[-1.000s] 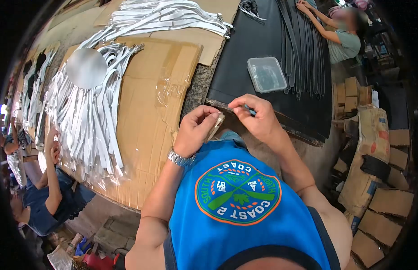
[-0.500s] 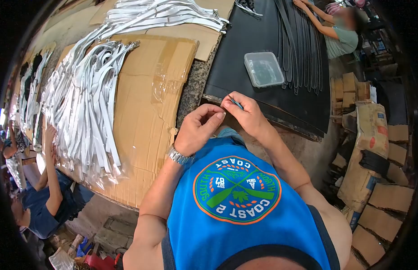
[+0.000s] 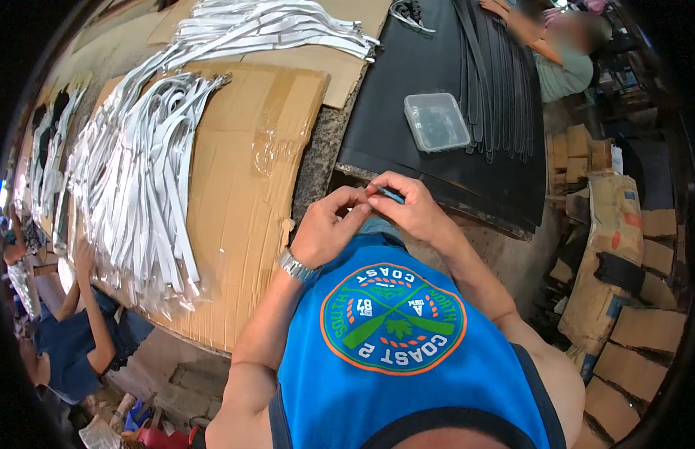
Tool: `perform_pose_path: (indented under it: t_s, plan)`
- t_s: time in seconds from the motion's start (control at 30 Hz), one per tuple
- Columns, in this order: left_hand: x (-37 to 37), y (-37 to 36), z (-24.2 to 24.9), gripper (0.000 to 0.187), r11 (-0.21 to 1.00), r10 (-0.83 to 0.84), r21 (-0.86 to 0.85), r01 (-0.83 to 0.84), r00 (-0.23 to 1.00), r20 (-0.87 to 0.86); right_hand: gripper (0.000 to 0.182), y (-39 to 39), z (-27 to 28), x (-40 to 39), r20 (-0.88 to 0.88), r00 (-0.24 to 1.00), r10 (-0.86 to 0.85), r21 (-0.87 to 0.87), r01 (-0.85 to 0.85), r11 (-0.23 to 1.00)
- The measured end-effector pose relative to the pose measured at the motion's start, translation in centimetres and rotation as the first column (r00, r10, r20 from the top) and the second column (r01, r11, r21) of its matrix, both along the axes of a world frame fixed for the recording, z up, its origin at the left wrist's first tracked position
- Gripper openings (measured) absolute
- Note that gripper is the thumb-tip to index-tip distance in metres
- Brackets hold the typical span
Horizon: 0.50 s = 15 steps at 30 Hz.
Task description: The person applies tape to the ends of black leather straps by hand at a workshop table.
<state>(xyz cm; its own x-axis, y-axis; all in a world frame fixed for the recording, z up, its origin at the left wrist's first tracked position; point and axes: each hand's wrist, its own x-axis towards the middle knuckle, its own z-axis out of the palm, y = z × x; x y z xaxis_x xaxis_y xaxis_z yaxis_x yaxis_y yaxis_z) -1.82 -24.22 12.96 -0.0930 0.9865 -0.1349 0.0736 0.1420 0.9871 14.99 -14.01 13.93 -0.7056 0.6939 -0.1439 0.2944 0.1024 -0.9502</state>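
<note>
My left hand [image 3: 326, 230], with a metal-band watch [image 3: 300, 267] at the wrist, is closed in a pinch in front of my blue tank top [image 3: 392, 322]. What lies between its fingertips is hidden or too small to name. Beside it, touching at the fingertips, my right hand [image 3: 416, 209] is closed around a slim blue tool [image 3: 391, 195], whose kind I cannot make out. Both hands are held just off the near edge of the black-topped table [image 3: 385, 97]. On that table sits a clear plastic box [image 3: 437, 123] with a lid.
White straps [image 3: 149, 172] with metal ends lie on cardboard [image 3: 242, 179] to the left, partly in clear plastic. Black straps [image 3: 504, 105] are laid out at the right table. One co-worker [image 3: 564, 67] works at upper right, another [image 3: 85, 329] at lower left. Cardboard boxes [image 3: 647, 329] line the right.
My hands have come together at the fingertips, and the blue tool has tilted flatter. The upper-right co-worker's head and arms have shifted. The lower-left co-worker's arm has dropped slightly.
</note>
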Motion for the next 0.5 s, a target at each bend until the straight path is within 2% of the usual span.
perform_pose_path:
  t_s: [0.13, 0.27, 0.3, 0.5]
  plan:
    - [-0.4, 0.0, 0.8, 0.02, 0.994, -0.086, -0.068, 0.083, 0.996, -0.034, 0.019, 0.1, -0.3, -0.1, -0.111, 0.994, -0.006, -0.216, -0.019, 0.976]
    - [-0.6, 0.1, 0.1, 0.013, 0.991, -0.134, 0.005, 0.134, 0.99, -0.051, 0.02, 0.3, -1.1, 0.2, -0.144, 0.989, 0.043, -0.181, -0.069, 0.981]
    - [-0.8, 0.2, 1.2, 0.015, 0.988, -0.151, -0.042, 0.148, 0.984, -0.091, 0.021, 0.3, -0.9, 0.2, -0.164, 0.985, 0.045, -0.203, -0.078, 0.976]
    - [-1.0, 0.2, 0.3, 0.011, 0.99, -0.128, 0.05, 0.135, 0.984, -0.127, 0.022, 0.1, -1.3, 0.3, -0.177, 0.984, 0.017, -0.29, -0.069, 0.954]
